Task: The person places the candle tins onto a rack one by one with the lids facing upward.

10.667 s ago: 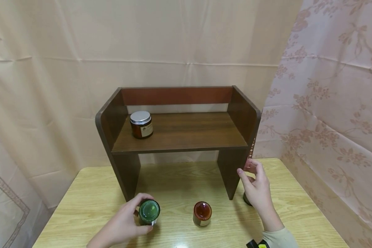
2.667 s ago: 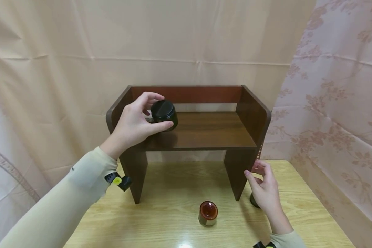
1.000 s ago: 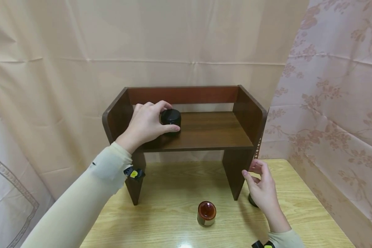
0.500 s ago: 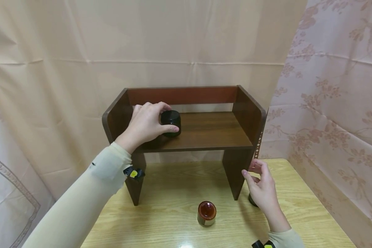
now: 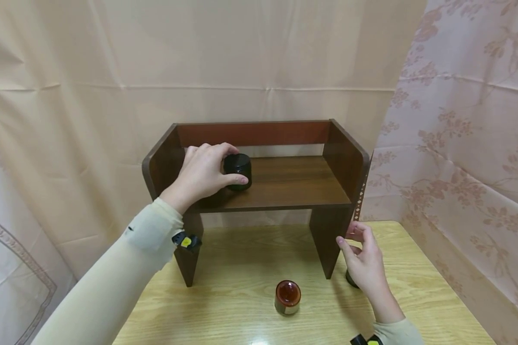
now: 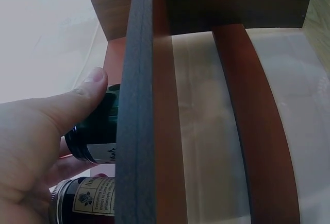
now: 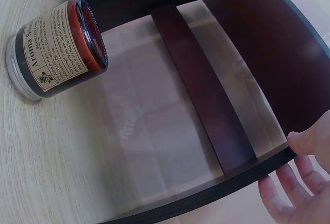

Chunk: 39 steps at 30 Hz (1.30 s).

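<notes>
Nearest: pale sleeves (image 5: 116,268) run in from the bottom edge, both cut off by the frame; each wrist carries a small black-and-yellow device (image 5: 186,241). Amber jar (image 5: 288,299) stands upside down on the desk (image 5: 224,297): silver lid beneath, glass base up, axis vertical, paper label round the side. Desk top is pale yellow with wood grain; glare spot near the bottom edge.

Right of that, the right hand (image 5: 364,261) grips the side panel of a shelf unit (image 5: 302,179), thumb on one face, fingers on the other. A dark round object (image 5: 351,279) sits just beside this hand, mostly hidden by it; kind unclear.

Shelf unit is dark brown with a reddish back rail. Left hand (image 5: 203,170) grasps a dark green jar (image 5: 239,167) between thumb and fingers, at the left half of the shelf board. Jar upright, black lid up, long axis vertical. Its base is hidden behind the board edge in the left wrist view. Just beside it, a second amber jar (image 6: 85,201), metal lid up; the hand blocks it from the head view.

Farthest: creased beige cloth (image 5: 263,57) behind, pinkish floral cloth (image 5: 479,143) at right.
</notes>
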### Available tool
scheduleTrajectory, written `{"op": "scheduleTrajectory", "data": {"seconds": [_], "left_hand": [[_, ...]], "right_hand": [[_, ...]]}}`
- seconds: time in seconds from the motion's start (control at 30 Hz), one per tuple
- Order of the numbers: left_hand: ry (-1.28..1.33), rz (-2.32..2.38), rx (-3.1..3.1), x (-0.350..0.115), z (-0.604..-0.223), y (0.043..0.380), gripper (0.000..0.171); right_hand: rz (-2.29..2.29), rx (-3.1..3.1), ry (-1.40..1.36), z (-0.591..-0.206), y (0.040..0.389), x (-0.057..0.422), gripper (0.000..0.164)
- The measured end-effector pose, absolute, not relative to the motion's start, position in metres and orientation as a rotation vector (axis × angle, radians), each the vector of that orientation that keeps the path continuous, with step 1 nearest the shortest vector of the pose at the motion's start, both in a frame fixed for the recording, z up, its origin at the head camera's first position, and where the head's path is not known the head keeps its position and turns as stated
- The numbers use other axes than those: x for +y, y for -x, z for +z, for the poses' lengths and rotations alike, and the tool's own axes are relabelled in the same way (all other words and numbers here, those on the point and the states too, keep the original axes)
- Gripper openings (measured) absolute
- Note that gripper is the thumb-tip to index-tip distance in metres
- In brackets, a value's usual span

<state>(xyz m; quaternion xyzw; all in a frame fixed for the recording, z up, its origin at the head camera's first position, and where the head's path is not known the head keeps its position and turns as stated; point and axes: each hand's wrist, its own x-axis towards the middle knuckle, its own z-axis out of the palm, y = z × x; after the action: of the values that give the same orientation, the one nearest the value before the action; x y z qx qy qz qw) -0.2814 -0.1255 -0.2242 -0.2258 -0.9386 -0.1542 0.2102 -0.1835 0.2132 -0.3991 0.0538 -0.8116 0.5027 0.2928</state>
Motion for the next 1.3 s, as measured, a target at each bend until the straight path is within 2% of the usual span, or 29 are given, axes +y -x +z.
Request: {"op": "scheduleTrajectory", "data": {"seconds": [0.43, 0.73, 1.1, 1.3], "left_hand": [[0.673, -0.387, -2.577, -0.127, -0.224, 0.282, 0.069], [0.806, -0.485, -2.389, -0.134, -0.228, 0.279, 0.050], [0.864, -0.533, -2.231, -0.145, -0.235, 0.263, 0.039], [0.885, -0.550, -2.147, -0.148, -0.243, 0.252, 0.038]], "right_hand": [[1.323, -2.161, -0.174, -0.403, 0.186, 0.214, 0.041], [1.326, -2.168, -0.169, -0.400, 0.185, 0.213, 0.040], [1.345, -2.187, -0.134, -0.432, 0.206, 0.232, 0.045], [1.332, -2.180, -0.151, -0.422, 0.198, 0.230, 0.043]]}}
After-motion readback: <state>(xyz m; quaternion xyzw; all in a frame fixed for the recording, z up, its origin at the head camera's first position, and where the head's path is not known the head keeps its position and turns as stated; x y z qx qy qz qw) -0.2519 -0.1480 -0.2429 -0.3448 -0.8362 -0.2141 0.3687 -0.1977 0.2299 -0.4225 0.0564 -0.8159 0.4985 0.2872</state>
